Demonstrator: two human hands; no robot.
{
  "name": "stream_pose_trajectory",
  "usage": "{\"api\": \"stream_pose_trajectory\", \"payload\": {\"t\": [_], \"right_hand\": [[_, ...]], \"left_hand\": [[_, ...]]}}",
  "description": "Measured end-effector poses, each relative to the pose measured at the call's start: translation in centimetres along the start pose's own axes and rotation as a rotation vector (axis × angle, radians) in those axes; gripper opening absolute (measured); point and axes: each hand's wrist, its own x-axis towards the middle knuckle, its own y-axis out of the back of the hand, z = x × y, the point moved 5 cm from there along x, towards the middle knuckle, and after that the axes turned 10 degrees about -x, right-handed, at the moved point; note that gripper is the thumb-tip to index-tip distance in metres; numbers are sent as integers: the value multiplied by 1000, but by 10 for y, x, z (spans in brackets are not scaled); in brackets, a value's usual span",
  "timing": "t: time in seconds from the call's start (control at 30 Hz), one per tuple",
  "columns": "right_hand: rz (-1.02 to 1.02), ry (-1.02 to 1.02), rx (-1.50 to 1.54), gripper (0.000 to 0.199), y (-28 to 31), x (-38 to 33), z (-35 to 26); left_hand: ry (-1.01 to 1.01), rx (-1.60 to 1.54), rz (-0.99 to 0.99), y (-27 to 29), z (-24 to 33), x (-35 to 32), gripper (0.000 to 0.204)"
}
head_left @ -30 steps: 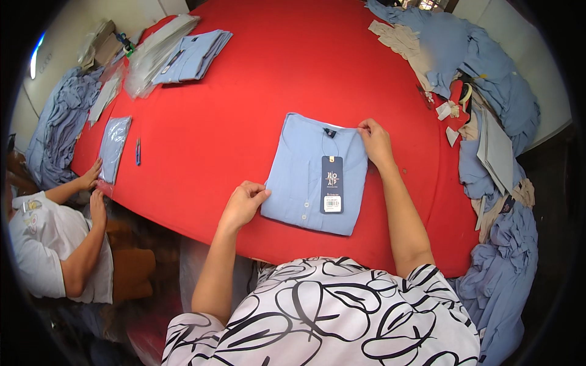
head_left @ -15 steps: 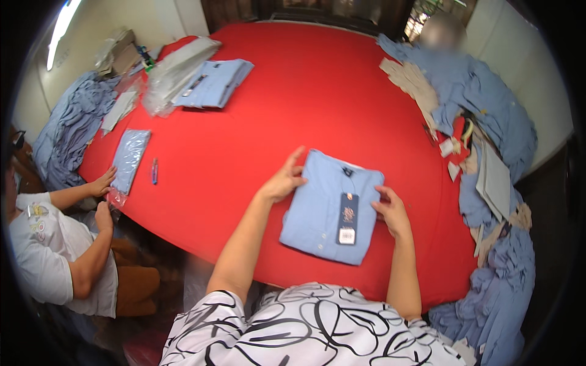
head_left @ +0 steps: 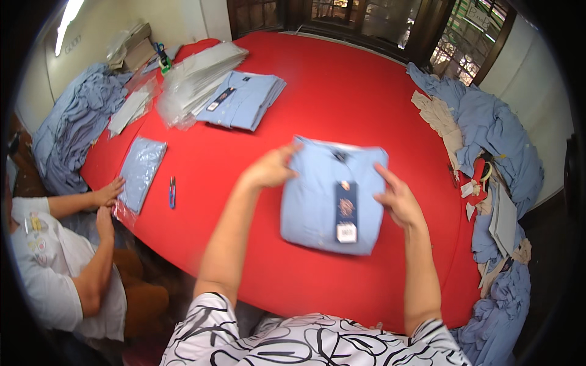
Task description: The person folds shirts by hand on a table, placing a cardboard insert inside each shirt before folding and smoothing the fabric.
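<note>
One folded blue shirt [head_left: 326, 195], flat on red table [head_left: 342, 91], gripped from both sides.

Long axis set running away from body, collar far, dark hang tag [head_left: 346, 211] near. Left hand [head_left: 268, 169] clasped on upper left edge; right hand [head_left: 398, 198] pressed open on right edge, equally near. Shirt stack [head_left: 244, 97] and clear bags [head_left: 195, 76] placed well apart, far left.

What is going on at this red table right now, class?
A person holds a folded light blue shirt on the red table, left hand at its left edge, right hand on its right side. A dark hang tag lies on the shirt's front. At the far left, a co-worker's hands rest by a bagged shirt. A stack of folded shirts sits farther back, and loose blue garments are piled along the right edge.
</note>
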Motion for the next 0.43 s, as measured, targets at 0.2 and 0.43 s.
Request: {"api": "stream_pose_trajectory", "payload": {"t": [0.2,0.43], "right_hand": [[-152,172,45,74,-130,215,-106],[62,258,-190,80,-215,409,-83]], "left_hand": [[-49,402,391,259,56,74,67],[222,762,565,379,-37,242,59]]}}
